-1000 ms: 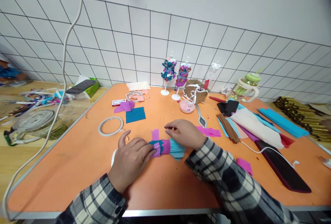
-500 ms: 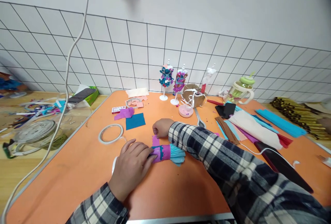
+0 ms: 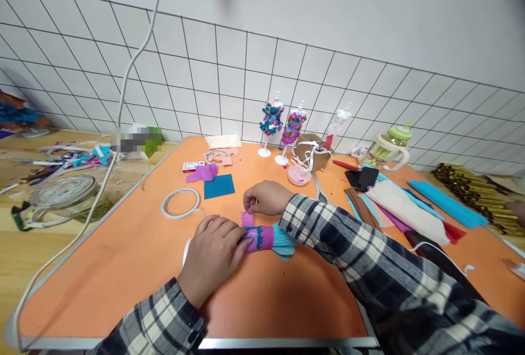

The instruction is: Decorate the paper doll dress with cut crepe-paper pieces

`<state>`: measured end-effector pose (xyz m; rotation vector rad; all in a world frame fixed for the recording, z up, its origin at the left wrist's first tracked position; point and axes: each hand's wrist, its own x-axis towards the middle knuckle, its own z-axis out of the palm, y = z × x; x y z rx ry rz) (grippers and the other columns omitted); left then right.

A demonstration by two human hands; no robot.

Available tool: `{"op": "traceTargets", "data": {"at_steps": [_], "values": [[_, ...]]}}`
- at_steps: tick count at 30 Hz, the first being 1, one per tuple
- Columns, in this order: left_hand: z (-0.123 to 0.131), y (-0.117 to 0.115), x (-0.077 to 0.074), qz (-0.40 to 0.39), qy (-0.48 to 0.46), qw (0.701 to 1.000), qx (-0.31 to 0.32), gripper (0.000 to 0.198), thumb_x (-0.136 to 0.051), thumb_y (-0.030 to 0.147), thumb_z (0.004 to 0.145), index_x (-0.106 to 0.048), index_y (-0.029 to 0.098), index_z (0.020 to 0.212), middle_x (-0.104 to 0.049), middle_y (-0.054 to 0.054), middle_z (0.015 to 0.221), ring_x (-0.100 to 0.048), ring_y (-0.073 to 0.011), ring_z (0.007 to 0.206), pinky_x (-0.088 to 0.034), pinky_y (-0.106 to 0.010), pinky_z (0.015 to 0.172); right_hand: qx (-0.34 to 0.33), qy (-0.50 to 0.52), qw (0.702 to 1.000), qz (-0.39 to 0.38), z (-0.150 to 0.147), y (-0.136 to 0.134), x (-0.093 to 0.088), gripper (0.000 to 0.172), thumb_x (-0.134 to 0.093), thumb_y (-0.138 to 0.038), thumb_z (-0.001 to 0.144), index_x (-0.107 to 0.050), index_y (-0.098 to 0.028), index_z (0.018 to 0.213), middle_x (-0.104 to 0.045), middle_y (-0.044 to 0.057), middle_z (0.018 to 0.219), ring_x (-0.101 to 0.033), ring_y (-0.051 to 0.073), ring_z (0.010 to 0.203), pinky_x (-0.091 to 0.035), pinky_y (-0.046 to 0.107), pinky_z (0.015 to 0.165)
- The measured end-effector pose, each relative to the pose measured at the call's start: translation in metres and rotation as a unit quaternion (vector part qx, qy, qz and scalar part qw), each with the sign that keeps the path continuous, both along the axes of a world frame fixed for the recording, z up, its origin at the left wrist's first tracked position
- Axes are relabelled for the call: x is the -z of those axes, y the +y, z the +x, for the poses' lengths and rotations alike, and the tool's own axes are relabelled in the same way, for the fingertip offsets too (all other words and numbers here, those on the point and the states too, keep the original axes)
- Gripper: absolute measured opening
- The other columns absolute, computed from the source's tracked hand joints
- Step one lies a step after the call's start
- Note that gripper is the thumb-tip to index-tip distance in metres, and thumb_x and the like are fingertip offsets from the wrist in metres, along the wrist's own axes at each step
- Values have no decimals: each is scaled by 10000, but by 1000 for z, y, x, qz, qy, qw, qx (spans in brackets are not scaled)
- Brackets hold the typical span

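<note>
A small paper dress [image 3: 271,238], pink band with teal trim and a light blue pleated skirt, lies on the orange table [image 3: 123,273]. My left hand [image 3: 213,256] rests flat on the table with its fingertips pressing the dress's pink end. Just behind the dress, my right hand [image 3: 264,198] is closed in a pinch on a small pink paper strip [image 3: 246,218], which stands up from the dress's top edge. Both forearms wear plaid sleeves.
A tape ring [image 3: 180,202], a teal paper square [image 3: 219,186] and purple scraps [image 3: 203,173] lie to the left rear. Two dressed mini mannequins [image 3: 283,125], a pink dish [image 3: 298,175], scissors [image 3: 319,191], crepe paper rolls [image 3: 404,207], a phone [image 3: 447,259] and a cup [image 3: 388,147] lie behind and to the right.
My right hand moved from the dress's skirt to the far side of the dress and pinched the pink strip. The left hand stayed on the dress. The view shifted slightly.
</note>
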<state>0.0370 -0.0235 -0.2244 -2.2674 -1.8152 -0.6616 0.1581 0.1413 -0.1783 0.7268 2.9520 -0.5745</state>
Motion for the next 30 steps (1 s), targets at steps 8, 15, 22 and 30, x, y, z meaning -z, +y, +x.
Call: {"op": "traceTargets", "data": {"at_steps": [8, 15, 22, 30], "values": [[2, -2, -2, -1, 11, 1000, -20, 200, -530, 317, 899, -690, 213, 836, -699, -28, 768, -602, -239, 805, -383, -439, 852, 30, 77, 995, 52, 24, -40, -6, 130, -613, -229, 768, -697, -253, 865, -715, -27, 863, -621, 152, 790, -324, 246, 613], [2, -4, -2, 0, 20, 1000, -24, 198, -527, 315, 898, -690, 216, 842, -707, -30, 765, -608, -242, 805, -384, -438, 847, 87, 75, 988, 106, 38, -69, -7, 127, -564, -254, 800, -665, -258, 876, -686, -8, 775, -599, 162, 717, -289, 267, 586], [2, -4, -3, -2, 8, 999, -36, 166, -544, 296, 879, -668, 203, 819, -700, -33, 751, -606, -243, 777, -404, -419, 798, 94, 119, 981, 124, 44, -89, 21, 101, -545, -270, 871, -643, -246, 873, -679, -5, 807, -586, 155, 778, -348, 269, 660], [-1, -4, 0, 1, -1, 999, -39, 151, -564, 294, 880, -658, 202, 954, -714, -32, 812, -616, -249, 825, -397, -427, 816, 89, 169, 974, 118, 46, -91, 41, 127, -517, -252, 914, -642, -225, 917, -689, 10, 906, -583, 155, 892, -396, 266, 784]]}}
